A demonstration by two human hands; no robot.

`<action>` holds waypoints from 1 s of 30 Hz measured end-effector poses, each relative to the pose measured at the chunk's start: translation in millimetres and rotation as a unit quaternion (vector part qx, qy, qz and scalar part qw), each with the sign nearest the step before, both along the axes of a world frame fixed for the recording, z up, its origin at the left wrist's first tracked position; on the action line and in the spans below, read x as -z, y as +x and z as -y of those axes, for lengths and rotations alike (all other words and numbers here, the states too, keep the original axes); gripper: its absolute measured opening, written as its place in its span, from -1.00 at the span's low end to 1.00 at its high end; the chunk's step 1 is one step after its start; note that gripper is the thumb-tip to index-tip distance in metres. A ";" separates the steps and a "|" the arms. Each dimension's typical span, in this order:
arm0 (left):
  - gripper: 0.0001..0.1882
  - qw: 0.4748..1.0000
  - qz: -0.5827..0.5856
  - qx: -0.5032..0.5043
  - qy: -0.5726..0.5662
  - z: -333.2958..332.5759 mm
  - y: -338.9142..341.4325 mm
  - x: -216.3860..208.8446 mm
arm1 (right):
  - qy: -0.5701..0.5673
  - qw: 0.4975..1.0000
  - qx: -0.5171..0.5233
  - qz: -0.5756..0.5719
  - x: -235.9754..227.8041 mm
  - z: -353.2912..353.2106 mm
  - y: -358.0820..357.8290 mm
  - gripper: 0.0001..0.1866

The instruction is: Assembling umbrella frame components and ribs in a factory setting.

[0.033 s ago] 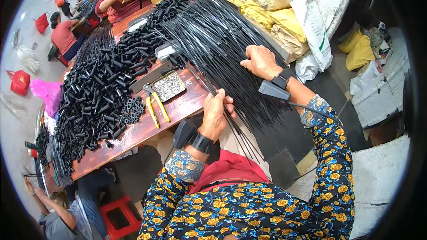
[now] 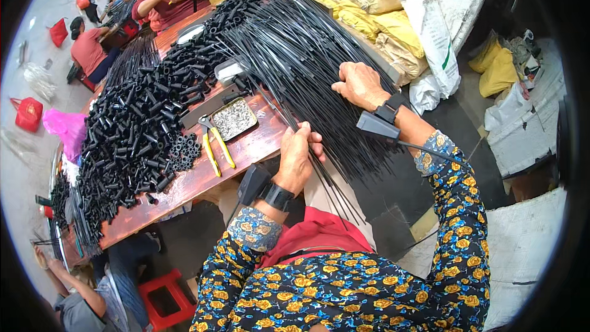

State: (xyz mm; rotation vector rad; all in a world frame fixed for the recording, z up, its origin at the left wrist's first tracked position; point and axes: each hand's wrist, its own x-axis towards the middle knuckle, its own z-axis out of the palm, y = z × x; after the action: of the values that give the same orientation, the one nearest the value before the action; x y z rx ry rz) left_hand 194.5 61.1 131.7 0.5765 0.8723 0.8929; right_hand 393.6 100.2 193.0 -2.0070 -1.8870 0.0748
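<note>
My left hand (image 2: 297,157) is closed around a few thin black rods (image 2: 335,193), whose ends stick out below it toward my lap. Over the right side of a large heap of similar black rods (image 2: 295,55) is my right hand (image 2: 362,87), its fingers curled in. What those fingers hold, if anything, is hidden. Left of my left hand, yellow-handled pliers (image 2: 214,146) lie on the red-brown table (image 2: 249,149). Beside the pliers sits a shallow tray (image 2: 255,124) of small silvery pieces.
A big pile of short black tubes (image 2: 132,132) covers the table's left part. Yellow and tan sacks (image 2: 375,6) are stacked beyond the rods, near a white sack (image 2: 433,43). Across the table a person in red (image 2: 169,0) works. A red stool (image 2: 169,301) stands at lower left.
</note>
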 end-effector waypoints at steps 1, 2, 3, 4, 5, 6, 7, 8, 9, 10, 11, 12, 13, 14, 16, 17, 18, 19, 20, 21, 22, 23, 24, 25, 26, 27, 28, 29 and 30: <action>-0.89 1.000 -0.013 0.000 0.014 -3.0 0.2 -2.7 | -0.002 1.000 0.007 0.007 -3.3 -1.1 -3.7 -0.79; -0.89 1.000 -0.016 0.000 0.015 -6.3 -0.3 -3.2 | -0.001 1.000 0.007 0.004 -3.0 -3.5 -3.8 -0.79; -0.86 0.999 -0.028 0.006 0.014 -9.4 -2.5 -1.4 | 0.001 1.000 0.003 0.012 -1.8 -6.8 -4.3 -0.79; -0.83 0.999 -0.040 0.012 0.012 -13.1 -4.5 -0.1 | 0.003 1.000 0.000 0.019 -2.1 -9.5 -5.9 -0.79; -0.83 0.999 -0.035 0.010 0.002 -19.0 -5.7 0.5 | -0.023 0.999 0.000 0.035 -4.3 -11.7 -7.1 -0.79; -0.83 0.999 -0.036 0.012 0.002 -23.5 -6.0 0.0 | -0.023 0.999 0.002 0.035 -4.4 -13.0 -4.8 -0.79; -0.80 0.998 -0.058 0.030 0.013 -27.2 -6.8 -0.1 | 0.010 1.000 0.011 0.017 -4.0 -14.0 -2.6 -0.79; -0.76 0.995 -0.081 0.049 0.023 -30.7 -7.1 -0.2 | 0.043 0.999 0.020 -0.001 -3.7 -14.4 -0.8 -0.80; -0.76 0.994 -0.092 0.050 0.026 -31.3 -9.2 -2.0 | 0.041 0.999 0.011 -0.017 -12.2 -10.7 -6.3 -0.74; -0.76 0.994 -0.093 0.047 0.022 -30.0 -9.3 -3.3 | 0.038 0.999 0.008 -0.019 -13.5 -8.3 -12.0 -0.74; -0.76 0.994 -0.099 0.040 0.029 -28.1 -8.4 -4.3 | 0.054 0.997 -0.004 -0.058 -13.2 -5.5 -17.7 -0.74; -0.76 0.993 -0.105 0.034 0.038 -28.0 -7.2 -4.8 | 0.072 0.993 -0.015 -0.097 -12.2 -3.4 -22.5 -0.73; -0.75 0.993 -0.106 0.037 0.039 -30.7 -6.0 -0.2 | 0.053 0.992 -0.022 -0.110 -7.2 -3.7 -26.5 -0.74; -0.75 0.993 -0.106 0.036 0.038 -31.1 -4.9 1.6 | 0.058 0.987 -0.047 -0.144 1.4 -4.4 -30.2 -0.77; -0.77 0.997 -0.074 0.020 0.010 -32.1 -0.9 2.6 | 0.041 0.967 -0.088 -0.235 10.9 -1.4 -39.0 -0.77; -0.77 0.997 -0.074 0.021 0.009 -34.0 0.4 3.7 | 0.039 0.961 -0.101 -0.254 20.8 -4.6 -39.6 -0.77; -0.77 0.998 -0.054 0.021 0.000 -34.5 0.4 4.1 | 0.017 0.966 -0.099 -0.237 23.5 -3.5 -42.1 -0.77; -0.78 0.999 -0.034 0.021 -0.008 -34.8 0.8 4.2 | 0.018 0.971 -0.096 -0.218 28.3 -4.8 -41.2 -0.76; -0.78 0.999 -0.033 0.023 -0.008 -34.6 2.0 4.1 | 0.019 0.976 -0.093 -0.198 31.3 -5.8 -39.6 -0.74; -0.79 0.999 -0.022 0.019 -0.016 -33.7 5.4 1.8 | 0.020 0.977 -0.089 -0.195 30.7 -5.6 -36.2 -0.74; -0.79 1.000 -0.010 0.016 -0.023 -33.1 8.9 0.0 | 0.011 0.980 -0.082 -0.183 28.9 -5.5 -33.1 -0.73; -0.80 1.000 -0.005 0.012 -0.024 -33.8 9.1 3.6 | 0.003 0.982 -0.074 -0.171 26.0 -5.3 -30.3 -0.72; -0.80 1.000 -0.001 0.004 -0.024 -34.8 5.2 7.3 | -0.002 0.986 -0.062 -0.158 18.9 -5.4 -32.9 -0.72; -0.81 0.999 -0.010 0.002 -0.031 -35.3 5.7 6.2 | -0.006 0.989 -0.052 -0.139 16.9 -8.0 -30.6 -0.74; -0.81 1.000 -0.005 0.001 -0.022 -34.8 4.7 8.1 | -0.010 0.992 -0.042 -0.121 16.2 -10.2 -26.0 -0.77; -0.80 1.000 -0.004 0.007 -0.010 -35.4 3.9 5.8 | -0.002 0.993 -0.035 -0.117 16.2 -12.7 -19.1 -0.77; -0.80 1.000 -0.003 0.012 0.002 -35.9 4.9 3.5 | 0.018 0.996 -0.031 -0.084 16.9 -14.0 -12.7 -0.79; -0.79 1.000 -0.011 0.012 -0.011 -37.1 8.5 0.9 | 0.037 0.998 -0.028 -0.052 16.0 -16.3 -5.8 -0.81; -0.79 1.000 -0.011 0.014 -0.008 -40.9 13.0 -1.8 | 0.076 0.997 -0.008 -0.030 14.1 -21.8 1.8 -0.84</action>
State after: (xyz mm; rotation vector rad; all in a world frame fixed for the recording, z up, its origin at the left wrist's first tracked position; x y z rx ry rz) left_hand 207.5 102.0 133.6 0.5840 0.8889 0.8552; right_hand 395.4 122.1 178.9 -1.8677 -1.8159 -0.0047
